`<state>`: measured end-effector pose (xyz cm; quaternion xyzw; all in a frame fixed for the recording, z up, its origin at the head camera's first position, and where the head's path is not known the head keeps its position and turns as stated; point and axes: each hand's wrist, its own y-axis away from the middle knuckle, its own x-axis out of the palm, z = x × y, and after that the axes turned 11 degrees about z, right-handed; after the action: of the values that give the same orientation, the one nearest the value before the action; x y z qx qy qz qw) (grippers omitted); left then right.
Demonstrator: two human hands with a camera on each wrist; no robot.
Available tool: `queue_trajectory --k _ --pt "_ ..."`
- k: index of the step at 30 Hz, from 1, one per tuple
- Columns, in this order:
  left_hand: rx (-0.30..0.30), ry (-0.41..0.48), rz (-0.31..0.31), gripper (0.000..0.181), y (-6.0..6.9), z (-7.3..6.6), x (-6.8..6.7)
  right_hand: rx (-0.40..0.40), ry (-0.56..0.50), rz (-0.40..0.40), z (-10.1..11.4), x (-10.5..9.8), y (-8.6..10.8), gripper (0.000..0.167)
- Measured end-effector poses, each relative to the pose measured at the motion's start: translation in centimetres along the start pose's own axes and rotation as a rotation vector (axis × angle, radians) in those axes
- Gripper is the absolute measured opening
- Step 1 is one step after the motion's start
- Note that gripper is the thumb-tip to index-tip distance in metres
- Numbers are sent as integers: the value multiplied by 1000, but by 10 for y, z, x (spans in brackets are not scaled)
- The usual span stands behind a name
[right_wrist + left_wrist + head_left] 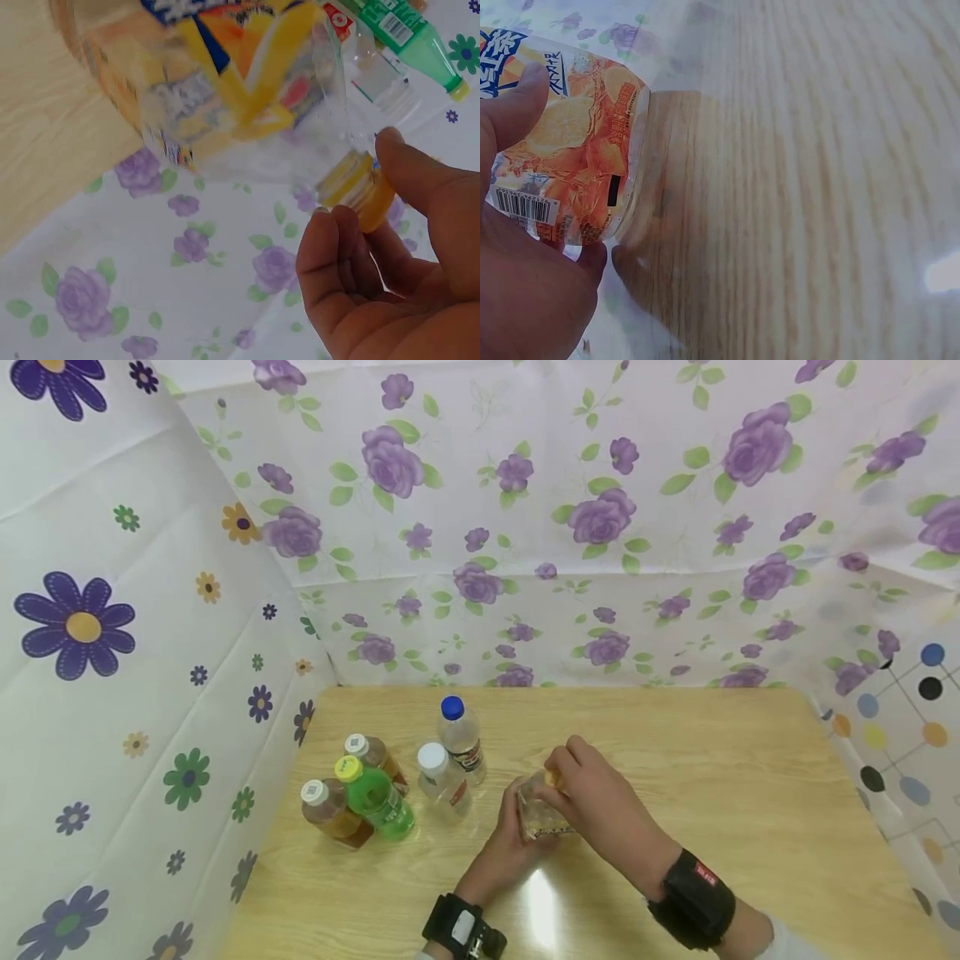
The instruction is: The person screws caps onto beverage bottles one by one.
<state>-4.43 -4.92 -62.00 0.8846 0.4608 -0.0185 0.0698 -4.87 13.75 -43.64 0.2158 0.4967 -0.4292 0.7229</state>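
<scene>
A clear plastic bottle (538, 817) with an orange printed label (566, 139) is held near the middle of the table. My left hand (512, 843) grips its side, thumb across the label in the left wrist view. At the bottle's neck, my right hand (603, 797) pinches an orange cap (376, 204) between thumb and fingers. Pale thread shows beside the cap in the right wrist view; whether it is still engaged I cannot tell. The bottle's base is close to the wood, and contact is unclear.
Left of my hands stand a blue-capped bottle (461, 739), a white-capped clear bottle (446, 787), a green bottle (384, 808) with a yellow cap, and two brownish bottles, one in front (337, 817), one behind (384, 758). Flowered cloth (480, 527) hangs behind the wooden table (750, 793).
</scene>
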Motion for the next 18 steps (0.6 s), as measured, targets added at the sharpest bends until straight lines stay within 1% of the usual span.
queue_trajectory --k 3,6,9,13,18 --pt "-1 -2 -11 100 2 0 -2 3 -52 0 0 2 -1 30" --pt "-5 -1 -16 102 2 -1 -2 -5 -75 -1 -2 -1 1 30" --pt "-6 14 -18 102 2 -1 -2 -28 -78 0 -3 -4 2 32" --pt "1 9 -14 102 2 -1 -1 -37 -76 -2 -4 -8 4 34" --pt "-20 14 -12 102 2 -2 -1 -30 -39 -11 -3 -8 1 33"
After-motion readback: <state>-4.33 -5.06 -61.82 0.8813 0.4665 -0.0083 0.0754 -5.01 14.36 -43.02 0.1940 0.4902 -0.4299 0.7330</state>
